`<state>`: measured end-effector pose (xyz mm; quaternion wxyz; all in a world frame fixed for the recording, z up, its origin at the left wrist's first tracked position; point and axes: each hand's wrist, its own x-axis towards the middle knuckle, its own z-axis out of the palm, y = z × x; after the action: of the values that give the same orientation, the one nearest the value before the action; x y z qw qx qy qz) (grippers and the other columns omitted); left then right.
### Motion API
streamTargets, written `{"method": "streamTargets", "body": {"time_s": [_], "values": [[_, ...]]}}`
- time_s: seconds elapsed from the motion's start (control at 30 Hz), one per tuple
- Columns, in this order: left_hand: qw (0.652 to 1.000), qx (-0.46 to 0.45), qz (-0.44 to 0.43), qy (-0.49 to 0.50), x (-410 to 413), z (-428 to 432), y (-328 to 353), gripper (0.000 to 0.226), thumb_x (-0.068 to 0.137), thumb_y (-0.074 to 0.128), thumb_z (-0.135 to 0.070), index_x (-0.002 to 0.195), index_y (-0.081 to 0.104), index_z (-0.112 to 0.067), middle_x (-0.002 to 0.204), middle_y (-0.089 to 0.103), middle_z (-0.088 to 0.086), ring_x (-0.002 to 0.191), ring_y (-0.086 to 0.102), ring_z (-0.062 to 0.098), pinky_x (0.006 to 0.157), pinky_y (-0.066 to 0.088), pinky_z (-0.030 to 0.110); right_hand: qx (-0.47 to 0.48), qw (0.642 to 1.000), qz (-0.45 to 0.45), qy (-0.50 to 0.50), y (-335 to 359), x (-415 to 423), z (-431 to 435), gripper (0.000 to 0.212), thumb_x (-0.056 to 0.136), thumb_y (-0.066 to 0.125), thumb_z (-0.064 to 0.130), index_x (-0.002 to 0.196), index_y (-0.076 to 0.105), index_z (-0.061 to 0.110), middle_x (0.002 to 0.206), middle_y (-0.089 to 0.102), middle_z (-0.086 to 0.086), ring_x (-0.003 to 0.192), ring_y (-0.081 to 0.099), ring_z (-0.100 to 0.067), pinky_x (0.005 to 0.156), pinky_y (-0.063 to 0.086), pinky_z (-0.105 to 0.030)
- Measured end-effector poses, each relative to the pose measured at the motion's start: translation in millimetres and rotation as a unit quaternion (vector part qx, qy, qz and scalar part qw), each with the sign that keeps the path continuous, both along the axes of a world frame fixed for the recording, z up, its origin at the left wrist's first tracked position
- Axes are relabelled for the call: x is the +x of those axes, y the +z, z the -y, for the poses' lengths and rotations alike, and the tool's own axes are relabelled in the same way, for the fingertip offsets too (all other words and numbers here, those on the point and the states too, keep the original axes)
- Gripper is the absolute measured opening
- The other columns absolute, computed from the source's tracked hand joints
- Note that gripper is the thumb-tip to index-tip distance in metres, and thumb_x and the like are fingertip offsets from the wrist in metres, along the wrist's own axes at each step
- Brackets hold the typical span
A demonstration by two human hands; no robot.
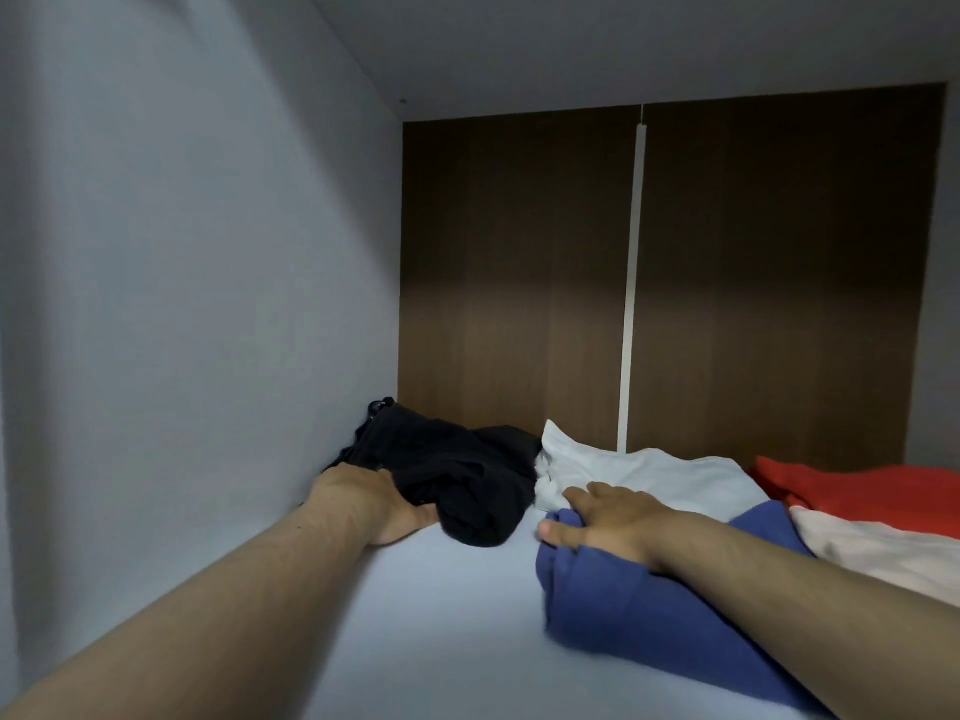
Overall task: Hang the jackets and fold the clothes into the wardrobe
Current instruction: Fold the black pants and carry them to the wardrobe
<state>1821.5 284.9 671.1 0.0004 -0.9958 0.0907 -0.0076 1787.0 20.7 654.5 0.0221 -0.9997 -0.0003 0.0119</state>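
Observation:
Both my arms reach into a wardrobe compartment with a pale shelf (426, 615). My left hand (379, 506) grips a bundled black garment (457, 480) near the left wall; its fingers are hidden behind the cloth. My right hand (608, 522) rests on a folded blue garment (649, 605), fingers spread over its top with the thumb hooked at its front edge. Behind the blue one lies a white garment (660, 475). To the right lie a red garment (872, 491) and a pale pink one (883, 548).
The compartment has a grey left wall (182, 278), a grey ceiling (623, 44) and a dark brown back panel (519, 283) with a thin white vertical strip (629, 304). Bare shelf shows in front between my arms.

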Motion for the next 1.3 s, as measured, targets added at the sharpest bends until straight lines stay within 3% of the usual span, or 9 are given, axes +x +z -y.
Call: {"method": "streamTargets", "body": {"time_s": [0.2,0.4,0.57,0.73,0.87,0.97,1.13,1.2,1.3], "values": [[0.997,-0.006,0.022,0.069,41.3,11.7,-14.5,0.134,0.038,-0.003,-0.104,0.151,0.029,-0.039,0.156,0.036,-0.005,0.141,0.034,0.03,0.113,0.031,0.047,-0.009,1.0,0.023,-0.007,2.6,-20.0,-9.5,0.073,0.087,0.022,0.08,0.131,0.045,0.025,0.132,0.05,-0.003,0.12,0.048,-0.024,0.1,0.037,-0.039],[1.0,0.026,0.003,0.009,45.0,13.9,-7.2,0.113,0.059,0.002,-0.097,0.156,0.009,-0.039,0.163,0.017,-0.006,0.148,0.023,0.025,0.119,0.022,0.044,0.237,0.969,-0.002,0.071,35.7,-59.2,-12.3,0.069,0.083,0.027,0.084,0.136,0.046,0.044,0.144,0.044,0.024,0.138,0.037,-0.005,0.118,0.021,-0.032],[0.999,0.049,-0.019,-0.015,58.3,9.7,-10.0,0.087,0.086,0.008,-0.079,0.157,0.0,-0.03,0.165,0.006,0.0,0.15,0.01,0.031,0.122,0.011,0.042,0.105,0.982,-0.105,0.117,31.2,-106.5,17.4,0.069,0.09,0.044,0.069,0.151,0.018,0.052,0.15,0.016,0.039,0.14,0.014,0.011,0.116,0.01,-0.021],[0.998,0.06,-0.027,-0.009,67.6,7.7,-10.0,0.081,0.093,0.013,-0.07,0.157,0.018,-0.019,0.16,0.026,0.006,0.145,0.029,0.029,0.118,0.025,0.041,0.072,0.989,-0.075,0.109,11.1,-89.4,-5.1,0.075,0.091,0.034,0.074,0.154,0.005,0.049,0.16,-0.002,0.031,0.146,0.001,0.007,0.118,0.003,-0.022],[0.998,0.049,-0.03,-0.017,65.2,8.5,-10.6,0.082,0.093,0.011,-0.072,0.156,0.021,-0.02,0.159,0.03,0.006,0.143,0.032,0.028,0.117,0.026,0.042,0.065,0.989,-0.068,0.111,22.9,-80.9,-26.2,0.061,0.094,0.033,0.072,0.15,0.029,0.048,0.151,0.022,0.033,0.141,0.022,0.005,0.12,0.012,-0.028],[0.998,0.049,-0.04,-0.018,54.4,9.6,0.2,0.075,0.099,0.016,-0.063,0.155,0.024,-0.014,0.158,0.031,0.008,0.142,0.034,0.028,0.117,0.026,0.04,0.144,0.982,0.023,0.119,38.9,-59.9,-34.4,0.04,0.094,0.036,0.068,0.097,0.064,0.04,0.112,0.062,0.021,0.107,0.055,-0.001,0.105,0.04,-0.03],[0.995,0.074,-0.063,-0.035,38.6,5.9,17.1,0.07,0.102,0.024,-0.057,0.153,0.027,-0.01,0.157,0.031,0.01,0.143,0.032,0.028,0.116,0.025,0.036,0.199,0.968,0.105,0.113,53.0,18.5,-59.3,0.031,0.097,0.054,0.043,0.079,0.063,0.018,0.076,0.059,0.007,0.072,0.054,-0.01,0.072,0.045,-0.029],[0.994,0.067,-0.076,-0.043,35.6,-2.3,19.0,0.073,0.097,0.03,-0.063,0.153,0.029,-0.016,0.156,0.034,0.008,0.141,0.034,0.027,0.116,0.027,0.038,0.196,0.97,0.096,0.102,54.3,51.3,-70.3,0.029,0.096,0.056,0.044,0.092,0.066,0.018,0.091,0.066,0.005,0.083,0.06,-0.011,0.082,0.049,-0.03],[0.993,0.023,-0.097,-0.061,35.6,-10.7,20.0,0.075,0.093,0.037,-0.067,0.155,0.024,-0.027,0.158,0.031,0.003,0.144,0.03,0.025,0.115,0.026,0.038,0.226,0.972,0.021,0.068,51.0,79.8,-73.9,0.055,0.09,0.048,0.065,0.131,0.059,0.03,0.133,0.059,0.007,0.119,0.056,-0.014,0.105,0.042,-0.032]]}}
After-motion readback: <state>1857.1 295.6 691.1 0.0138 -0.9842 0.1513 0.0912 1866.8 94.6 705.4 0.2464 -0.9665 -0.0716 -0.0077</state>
